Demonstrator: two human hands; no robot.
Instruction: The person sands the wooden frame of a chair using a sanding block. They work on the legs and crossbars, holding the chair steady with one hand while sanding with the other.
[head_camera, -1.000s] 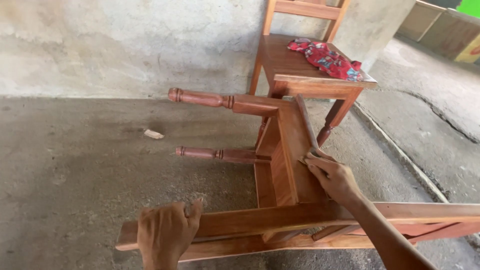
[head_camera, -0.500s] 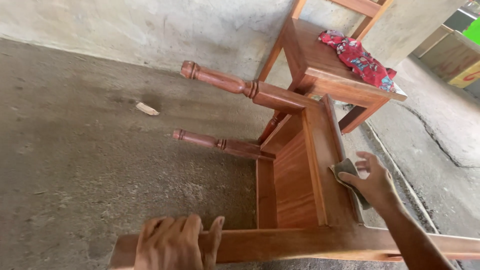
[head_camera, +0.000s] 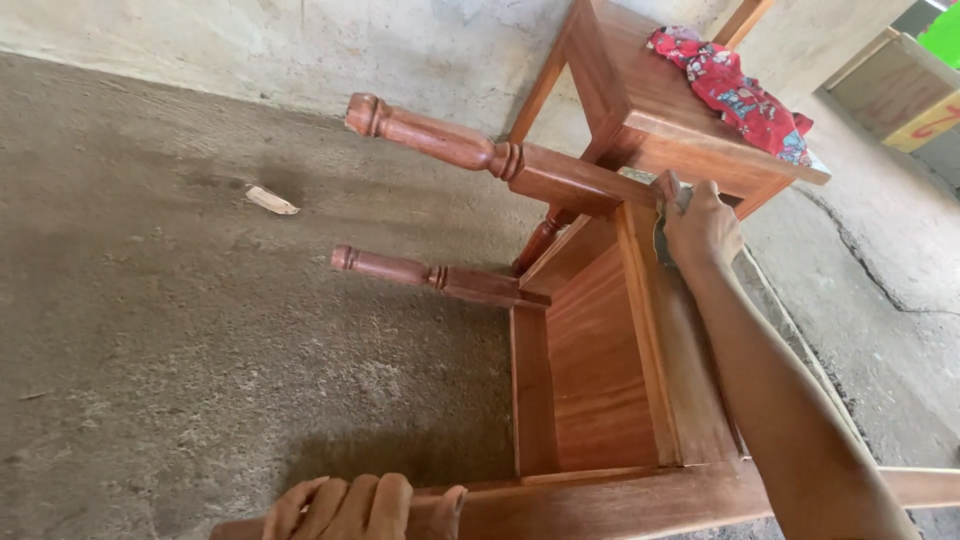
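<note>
Sandpaper (head_camera: 661, 240) under right hand (head_camera: 702, 225) fingers

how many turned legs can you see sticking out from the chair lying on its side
2: the upper turned leg points left toward the wall, and the lower turned leg lies nearer the floor. Others may be hidden.

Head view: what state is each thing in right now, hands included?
Chair being worked on: tipped on its side on the concrete floor, turned legs pointing left.
Second chair: upright by the wall.
Red patterned cloth: crumpled on the second chair's seat.
Left hand: gripping the near rail.
Right hand: pressing a small grey pad against the seat frame.
Wood scrap: lying loose on the floor.
</note>
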